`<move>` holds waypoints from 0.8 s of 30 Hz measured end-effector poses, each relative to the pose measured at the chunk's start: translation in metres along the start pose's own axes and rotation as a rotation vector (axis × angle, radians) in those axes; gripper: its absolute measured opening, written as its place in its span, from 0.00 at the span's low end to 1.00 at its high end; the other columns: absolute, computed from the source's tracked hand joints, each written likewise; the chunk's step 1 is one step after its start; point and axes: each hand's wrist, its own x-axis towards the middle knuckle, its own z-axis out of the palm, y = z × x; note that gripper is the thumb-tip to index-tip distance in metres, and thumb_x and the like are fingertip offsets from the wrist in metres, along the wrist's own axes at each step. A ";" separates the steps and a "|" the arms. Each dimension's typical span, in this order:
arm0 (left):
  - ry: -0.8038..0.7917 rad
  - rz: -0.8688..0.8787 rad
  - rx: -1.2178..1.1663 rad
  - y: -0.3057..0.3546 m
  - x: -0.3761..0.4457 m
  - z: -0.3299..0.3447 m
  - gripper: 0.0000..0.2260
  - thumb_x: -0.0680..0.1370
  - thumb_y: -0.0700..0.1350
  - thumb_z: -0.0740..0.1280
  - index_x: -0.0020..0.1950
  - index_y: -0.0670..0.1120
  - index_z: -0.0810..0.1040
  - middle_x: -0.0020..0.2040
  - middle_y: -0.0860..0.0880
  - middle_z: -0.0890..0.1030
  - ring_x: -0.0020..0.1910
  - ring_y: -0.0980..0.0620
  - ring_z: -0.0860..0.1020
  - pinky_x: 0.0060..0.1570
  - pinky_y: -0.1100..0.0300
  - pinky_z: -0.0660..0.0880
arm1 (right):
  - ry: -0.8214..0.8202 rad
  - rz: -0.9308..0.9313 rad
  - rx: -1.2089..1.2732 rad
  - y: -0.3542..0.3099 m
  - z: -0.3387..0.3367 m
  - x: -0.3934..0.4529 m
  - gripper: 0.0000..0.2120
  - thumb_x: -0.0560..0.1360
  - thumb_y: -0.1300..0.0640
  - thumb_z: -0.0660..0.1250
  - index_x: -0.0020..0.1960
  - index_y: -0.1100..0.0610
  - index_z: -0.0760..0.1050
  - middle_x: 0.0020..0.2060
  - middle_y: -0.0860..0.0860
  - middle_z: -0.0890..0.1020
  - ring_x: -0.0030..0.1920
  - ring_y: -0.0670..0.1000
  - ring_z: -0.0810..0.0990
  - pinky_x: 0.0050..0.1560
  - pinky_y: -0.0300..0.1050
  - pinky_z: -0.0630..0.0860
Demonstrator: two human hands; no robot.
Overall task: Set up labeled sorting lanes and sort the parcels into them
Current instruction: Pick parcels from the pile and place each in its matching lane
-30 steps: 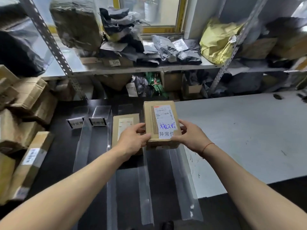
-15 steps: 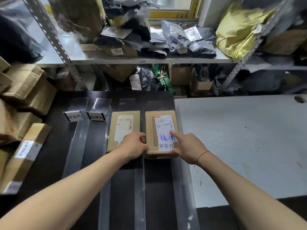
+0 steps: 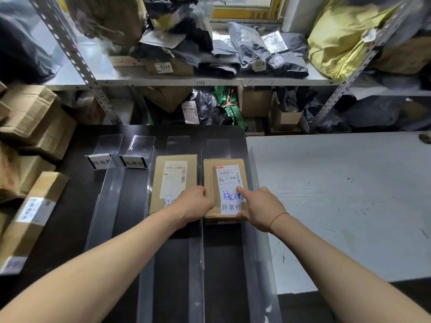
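A brown cardboard parcel [image 3: 210, 183] with a white label bearing blue handwriting lies flat in the rightmost lane on the black mat [image 3: 70, 206]. My left hand [image 3: 196, 203] grips its near left edge with curled fingers. My right hand [image 3: 258, 208] holds its near right corner, index finger laid on the label and thumb against the near edge. A second labelled parcel [image 3: 173, 180] lies in the lane to the left, partly under my left hand. Clear plastic dividers [image 3: 201, 241] separate the lanes. Two lane label cards [image 3: 100, 162] [image 3: 134, 162] stand at the heads of the two left lanes.
Stacked cardboard boxes [image 3: 35, 117] and a long box [image 3: 35, 210] crowd the mat's left side. A grey tabletop [image 3: 338, 194] adjoins on the right. Metal shelving [image 3: 200, 82] with bagged and boxed parcels runs behind.
The handwritten parcel came down from being held up in both hands and now lies flat in the rightmost lane. My right index finger moved onto its label.
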 end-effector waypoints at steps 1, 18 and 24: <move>-0.017 0.001 -0.002 0.002 0.000 0.001 0.20 0.79 0.42 0.66 0.71 0.45 0.77 0.62 0.45 0.82 0.56 0.48 0.79 0.49 0.56 0.75 | 0.008 -0.002 -0.013 0.000 0.003 0.002 0.27 0.83 0.46 0.64 0.80 0.46 0.62 0.64 0.54 0.80 0.63 0.57 0.73 0.54 0.49 0.75; 0.175 0.112 0.061 -0.009 -0.060 -0.038 0.26 0.81 0.46 0.67 0.80 0.50 0.70 0.71 0.49 0.77 0.69 0.48 0.76 0.69 0.52 0.75 | 0.244 -0.130 0.129 -0.023 -0.009 -0.026 0.34 0.81 0.39 0.66 0.83 0.45 0.58 0.79 0.47 0.66 0.75 0.53 0.67 0.73 0.51 0.70; 0.324 0.098 0.142 -0.039 -0.105 -0.065 0.26 0.81 0.48 0.66 0.80 0.51 0.70 0.75 0.48 0.73 0.72 0.48 0.73 0.70 0.55 0.70 | 0.371 -0.289 0.197 -0.055 -0.024 -0.039 0.30 0.81 0.44 0.68 0.81 0.47 0.65 0.76 0.46 0.72 0.74 0.52 0.70 0.74 0.51 0.71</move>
